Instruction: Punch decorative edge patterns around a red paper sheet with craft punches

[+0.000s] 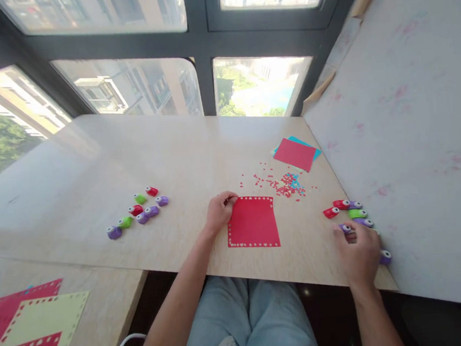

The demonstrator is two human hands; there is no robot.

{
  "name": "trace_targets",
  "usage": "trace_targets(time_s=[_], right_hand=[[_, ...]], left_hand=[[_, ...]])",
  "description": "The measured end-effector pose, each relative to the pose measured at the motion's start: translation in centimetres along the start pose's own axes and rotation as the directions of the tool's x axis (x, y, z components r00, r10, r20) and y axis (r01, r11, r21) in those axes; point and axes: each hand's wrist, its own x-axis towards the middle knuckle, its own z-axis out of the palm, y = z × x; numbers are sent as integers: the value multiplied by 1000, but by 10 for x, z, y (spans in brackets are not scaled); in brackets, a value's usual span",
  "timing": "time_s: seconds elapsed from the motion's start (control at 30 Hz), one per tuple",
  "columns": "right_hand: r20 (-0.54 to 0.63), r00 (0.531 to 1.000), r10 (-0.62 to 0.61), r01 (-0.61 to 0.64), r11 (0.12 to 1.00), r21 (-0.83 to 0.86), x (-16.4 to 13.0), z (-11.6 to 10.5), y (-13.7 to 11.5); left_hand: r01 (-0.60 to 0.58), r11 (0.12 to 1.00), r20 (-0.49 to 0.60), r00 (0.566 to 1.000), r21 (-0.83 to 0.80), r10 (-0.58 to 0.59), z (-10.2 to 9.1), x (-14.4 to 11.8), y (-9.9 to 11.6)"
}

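Observation:
A red sheet of paper (254, 222) lies flat in front of me, with small punched shapes along its top, left and bottom edges and a plain right edge. My left hand (220, 212) is closed on its upper left corner, thumb and fingers pinching the edge. Off to the right, my right hand (360, 247) has its fingers closed around a small purple craft punch (344, 228). Right around that hand are other punches: a red punch (331, 213), a green punch (358, 213) and a purple punch (385, 257). The palm hides part of this group.
Red and blue paper confetti (286, 185) is scattered beyond the sheet, near stacked coloured paper (296, 153). More punches, including a green one (125, 222), stand at the left. Punched sheets (36, 322) lie at lower left. A patterned wall (418, 176) bounds the right side; windows stand behind.

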Motion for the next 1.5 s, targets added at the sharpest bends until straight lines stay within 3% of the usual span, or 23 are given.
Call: trace_targets(time_s=[0.2,0.43,0.73,1.0,1.2,1.5], right_hand=[[34,988,-148,146,987,68,-3,6,1],[134,974,-183,158,970,184,-6,12,-4],[248,885,-395,311,896,317,7,46,-24],[319,836,-447,252,828,501,29,73,-59],[308,858,-410,174,797,578,32,72,-66],[341,849,-404,133,787,602,32,72,-66]], left_hand=[[-3,1000,-2,1000,5,3,0,-1,1],[-8,999,6,1000,50,8,0,-2,1],[-2,998,22,1000,69,1,0,-1,3],[21,1000,-1,1000,-10,-21,0,2,1],[28,999,-9,1000,-27,-28,-1,4,1],[25,1000,-14,1000,-2,-25,-1,4,1]])
